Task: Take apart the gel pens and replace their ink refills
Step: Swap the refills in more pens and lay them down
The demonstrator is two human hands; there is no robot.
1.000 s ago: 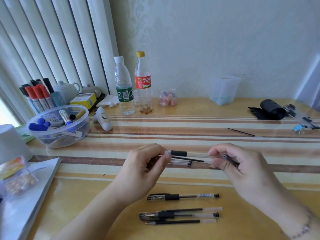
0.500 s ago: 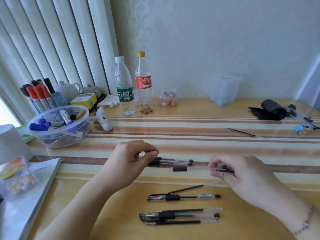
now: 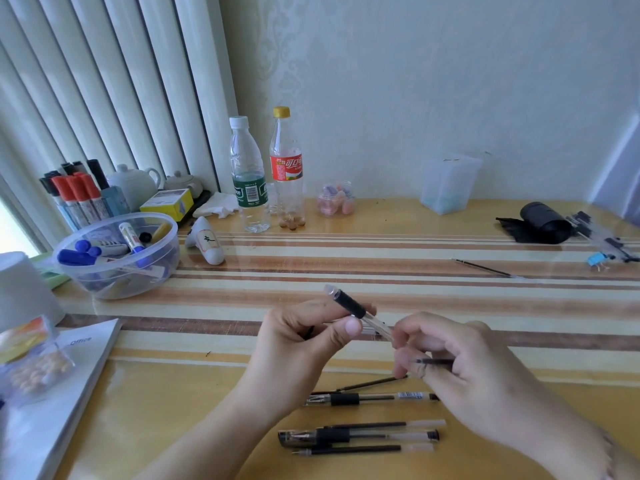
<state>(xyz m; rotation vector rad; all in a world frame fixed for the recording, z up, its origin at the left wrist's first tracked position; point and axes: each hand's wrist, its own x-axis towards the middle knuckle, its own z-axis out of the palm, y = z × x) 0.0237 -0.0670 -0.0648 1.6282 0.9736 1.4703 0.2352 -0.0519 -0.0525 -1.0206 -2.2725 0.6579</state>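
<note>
While both hands sit above the near part of the striped surface (image 3: pixel 415 252), the left hand (image 3: pixel 304 336) pinches a clear pen barrel (image 3: pixel 360 313) with a black grip between thumb and fingers (image 3: pixel 353 329), closed on it. Barrel tilted, open end up-left, lower end running toward the right hand (image 3: pixel 464 362). Right-hand fingers (image 3: pixel 403 363) are curled shut around a thin dark ink refill (image 3: pixel 434 361), tip pointing left, just below the barrel's lower end; cannot tell if they touch the barrel too. Below the hands: a loose dark refill (image 3: pixel 367 383) lying slanted, a gel pen (image 3: pixel 367 398) beside it, then nearer the camera a capped pen (image 3: pixel 356 436) with two more refills (image 3: pixel 363 449) close by. Far right, another thin refill (image 3: pixel 483 268) lies alone. Left side: clear bowl of markers (image 3: pixel 117 254); two bottles (image 3: pixel 249 178) stand at the wall.
</note>
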